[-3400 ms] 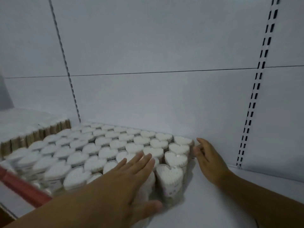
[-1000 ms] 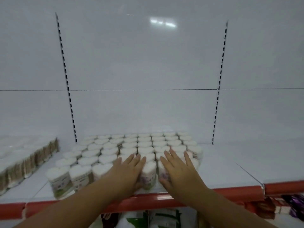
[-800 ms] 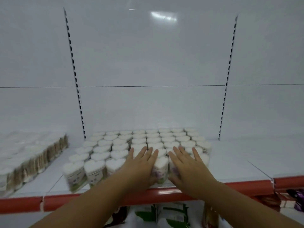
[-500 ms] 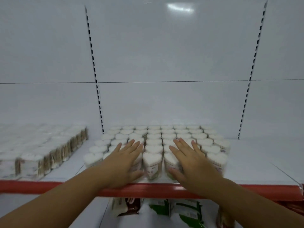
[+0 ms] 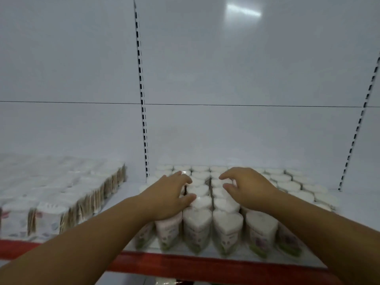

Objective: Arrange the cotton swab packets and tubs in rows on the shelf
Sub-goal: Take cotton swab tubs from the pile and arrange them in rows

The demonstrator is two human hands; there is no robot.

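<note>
Left hand (image 5: 170, 194) lies on the heart-shaped cotton swab tubs (image 5: 227, 223), fingers bent over their tops, thumb against one lid; whether it grips one cannot be told. Right hand (image 5: 249, 188) sits just beside it over the same block, fingers loosely curled and apart, holding nothing. The tubs stand in close rows on the white shelf (image 5: 357, 206), reaching its red front edge (image 5: 205, 266). Cotton swab packets (image 5: 61, 194) lie in a block to the left, apart from the tubs, beyond a slotted upright (image 5: 141, 99).
</note>
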